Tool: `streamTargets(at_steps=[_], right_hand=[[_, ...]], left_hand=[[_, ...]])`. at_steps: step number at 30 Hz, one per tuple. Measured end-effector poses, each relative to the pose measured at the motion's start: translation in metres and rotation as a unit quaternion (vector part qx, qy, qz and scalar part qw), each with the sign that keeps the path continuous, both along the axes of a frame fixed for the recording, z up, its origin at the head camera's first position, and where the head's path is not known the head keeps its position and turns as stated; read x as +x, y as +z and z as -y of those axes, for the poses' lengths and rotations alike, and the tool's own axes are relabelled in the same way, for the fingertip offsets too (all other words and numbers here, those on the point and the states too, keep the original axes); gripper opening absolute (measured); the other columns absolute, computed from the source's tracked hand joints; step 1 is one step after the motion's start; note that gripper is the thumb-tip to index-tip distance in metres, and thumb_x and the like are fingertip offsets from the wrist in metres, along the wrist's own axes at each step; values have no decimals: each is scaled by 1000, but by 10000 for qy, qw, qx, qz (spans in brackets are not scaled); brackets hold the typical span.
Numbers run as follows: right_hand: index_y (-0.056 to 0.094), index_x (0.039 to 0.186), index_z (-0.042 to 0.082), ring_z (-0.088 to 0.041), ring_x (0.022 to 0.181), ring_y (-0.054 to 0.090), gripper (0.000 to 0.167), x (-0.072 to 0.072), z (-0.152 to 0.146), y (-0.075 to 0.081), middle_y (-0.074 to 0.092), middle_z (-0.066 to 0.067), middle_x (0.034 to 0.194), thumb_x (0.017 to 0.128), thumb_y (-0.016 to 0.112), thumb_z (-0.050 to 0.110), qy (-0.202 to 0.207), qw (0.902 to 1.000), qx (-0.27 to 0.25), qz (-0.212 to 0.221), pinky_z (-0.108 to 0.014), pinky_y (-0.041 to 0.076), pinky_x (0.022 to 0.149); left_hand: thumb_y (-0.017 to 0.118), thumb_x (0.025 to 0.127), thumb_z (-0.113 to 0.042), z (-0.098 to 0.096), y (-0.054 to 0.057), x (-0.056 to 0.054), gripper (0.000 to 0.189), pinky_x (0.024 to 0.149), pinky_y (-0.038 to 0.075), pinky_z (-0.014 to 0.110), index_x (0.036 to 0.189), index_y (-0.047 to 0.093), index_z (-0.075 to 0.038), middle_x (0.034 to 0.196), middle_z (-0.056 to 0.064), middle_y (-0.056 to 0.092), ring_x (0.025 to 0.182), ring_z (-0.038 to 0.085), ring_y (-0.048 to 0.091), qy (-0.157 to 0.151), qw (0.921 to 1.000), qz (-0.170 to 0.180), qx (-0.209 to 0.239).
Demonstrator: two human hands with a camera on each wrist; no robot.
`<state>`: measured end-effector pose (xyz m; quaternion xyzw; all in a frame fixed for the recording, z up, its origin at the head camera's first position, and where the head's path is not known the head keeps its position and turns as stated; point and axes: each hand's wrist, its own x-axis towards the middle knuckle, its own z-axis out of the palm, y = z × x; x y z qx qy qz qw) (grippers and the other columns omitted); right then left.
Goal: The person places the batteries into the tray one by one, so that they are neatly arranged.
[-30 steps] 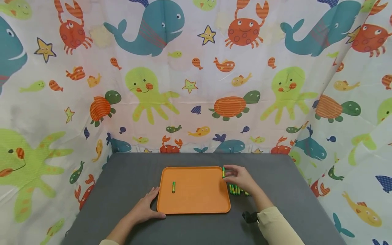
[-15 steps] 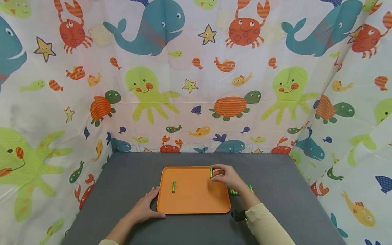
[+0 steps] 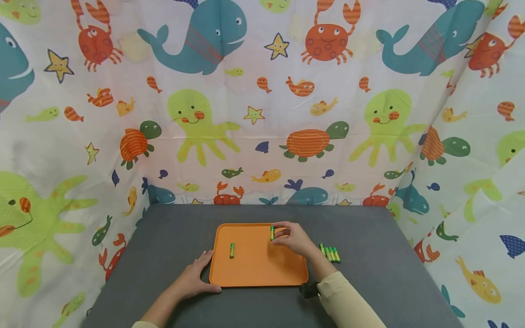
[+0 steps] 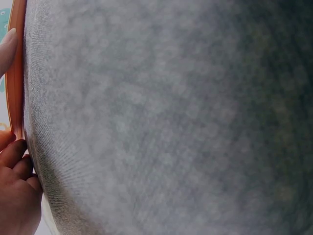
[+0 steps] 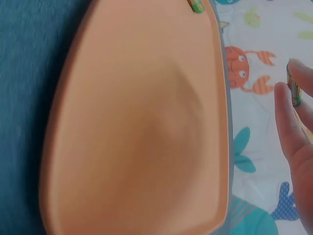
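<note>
My right hand (image 3: 293, 239) pinches a green and yellow battery (image 3: 272, 233) upright between thumb and fingers, above the far right part of the orange tray (image 3: 262, 273). The right wrist view shows that battery (image 5: 294, 87) between the fingertips (image 5: 284, 100). Another battery (image 3: 232, 250) lies lengthwise on the left part of the tray. My left hand (image 3: 193, 278) rests at the tray's left front corner, its extended fingers along the left side and its thumb by the front edge. In the left wrist view its fingers (image 4: 14, 159) touch the orange rim (image 4: 16, 93).
Several batteries (image 3: 330, 253) lie in a row on the dark grey tabletop (image 3: 369, 273), right of the tray. A white sheet with printed sea animals (image 3: 262, 150) hangs behind the table and along both sides.
My right hand has carried the battery leftward from the tray's right edge to over the tray, uncovering more of the batteries at the right. My left hand stays put.
</note>
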<state>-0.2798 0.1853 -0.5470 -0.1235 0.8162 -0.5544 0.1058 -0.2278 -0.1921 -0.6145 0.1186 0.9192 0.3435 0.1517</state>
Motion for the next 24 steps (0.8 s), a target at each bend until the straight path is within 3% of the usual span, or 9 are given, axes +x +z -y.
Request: streamTargets(at_steps=[6, 24], right_hand=[[63, 136, 9, -27, 103, 68, 53, 0, 15, -3, 69, -16, 115, 87, 80, 16, 111, 9997, -201, 25, -41, 60, 82], [62, 137, 6, -26, 106, 68, 53, -3, 57, -20, 69, -11, 123, 88, 79, 13, 178, 9997, -141, -11, -35, 60, 84]], left_hand=[[89, 64, -61, 0, 0, 0, 124, 116, 20, 72, 162, 27, -15, 166, 13, 26, 153, 43, 19, 30, 10000, 16, 25], [87, 65, -62, 2, -5, -1, 123, 116, 21, 70, 162, 26, -16, 166, 13, 26, 153, 42, 20, -51, 10000, -19, 53]])
